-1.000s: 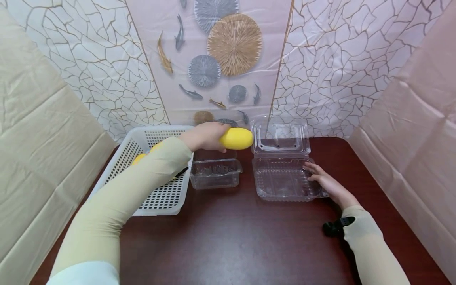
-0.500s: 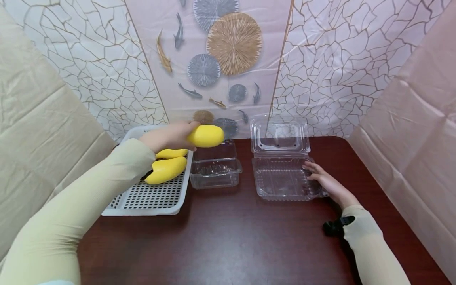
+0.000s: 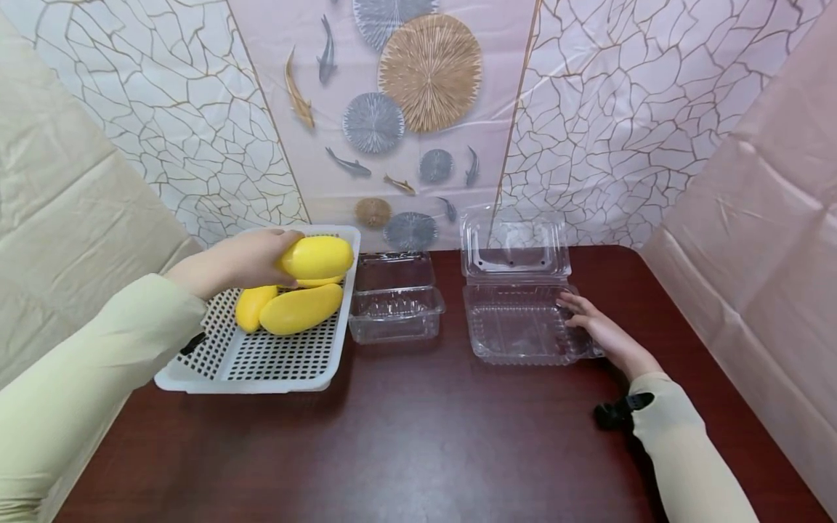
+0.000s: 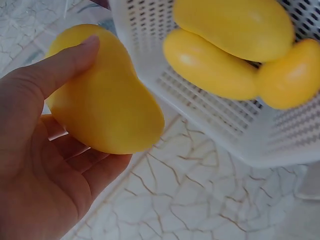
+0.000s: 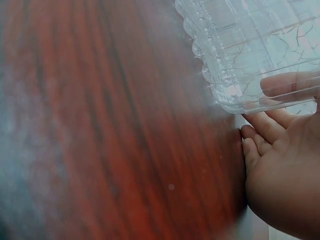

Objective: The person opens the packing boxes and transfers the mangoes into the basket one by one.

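In the head view my left hand (image 3: 251,258) grips a plump yellow mango (image 3: 320,257) above the far part of a white perforated basket (image 3: 166,380). The left wrist view shows the thumb across the mango (image 4: 107,100), with fingers curled beneath it. Several more mangoes lie together in the basket, one of them (image 3: 302,309) nearest the front. On the right side, my right hand (image 3: 608,338) holds the side wall of a clear plastic clamshell box (image 3: 516,334), whose lid stands raised at the back. The right wrist view has the thumb showing through the plastic (image 5: 250,95).
Between the basket and the clamshell box stands a smaller clear plastic box (image 3: 395,327), also with its lid folded back. All rest on a dark red-brown wooden table (image 3: 418,436). A patterned cloth backdrop (image 3: 405,181) rises behind, and plain cloth walls flank both sides.
My left hand has carried the mango leftward, from near the clamshell box to over the basket, uncovering the mangoes inside. The right hand stays in place.
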### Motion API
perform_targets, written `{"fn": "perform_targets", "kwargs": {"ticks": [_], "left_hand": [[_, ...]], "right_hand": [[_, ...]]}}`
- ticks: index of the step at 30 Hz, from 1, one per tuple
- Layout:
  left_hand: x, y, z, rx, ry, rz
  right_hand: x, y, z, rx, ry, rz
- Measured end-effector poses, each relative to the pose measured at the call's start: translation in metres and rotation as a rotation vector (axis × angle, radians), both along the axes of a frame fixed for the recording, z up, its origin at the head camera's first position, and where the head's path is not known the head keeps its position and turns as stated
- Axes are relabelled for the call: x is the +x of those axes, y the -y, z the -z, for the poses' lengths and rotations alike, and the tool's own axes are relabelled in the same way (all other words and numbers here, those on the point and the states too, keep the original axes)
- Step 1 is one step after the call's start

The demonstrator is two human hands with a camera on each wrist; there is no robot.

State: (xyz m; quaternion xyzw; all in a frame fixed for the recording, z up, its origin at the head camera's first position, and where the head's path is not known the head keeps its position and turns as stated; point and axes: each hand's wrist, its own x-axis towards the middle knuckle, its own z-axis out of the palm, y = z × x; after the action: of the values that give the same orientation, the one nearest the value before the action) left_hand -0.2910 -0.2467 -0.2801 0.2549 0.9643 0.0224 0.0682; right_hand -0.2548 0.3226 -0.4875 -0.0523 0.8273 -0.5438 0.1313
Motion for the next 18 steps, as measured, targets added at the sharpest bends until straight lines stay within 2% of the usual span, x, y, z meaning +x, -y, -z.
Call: {"fn": "perform_targets", "kwargs": {"ticks": [4,10,18], "left_hand": [[0.009,0.017,-0.002,0.02,0.021,-0.03],[0.018,0.039,-0.001,0.02,0.007,-0.036],[0.027,0.057,0.011,0.062,0.03,-0.039]], "right_hand": [[-0.001,0.0,0.001,0.003,-0.009,0.002],[0.001,0.0,0.002,-0.002,-0.007,0.009],[0.0,-0.002,-0.001,-0.008,-0.019,-0.006]]}}
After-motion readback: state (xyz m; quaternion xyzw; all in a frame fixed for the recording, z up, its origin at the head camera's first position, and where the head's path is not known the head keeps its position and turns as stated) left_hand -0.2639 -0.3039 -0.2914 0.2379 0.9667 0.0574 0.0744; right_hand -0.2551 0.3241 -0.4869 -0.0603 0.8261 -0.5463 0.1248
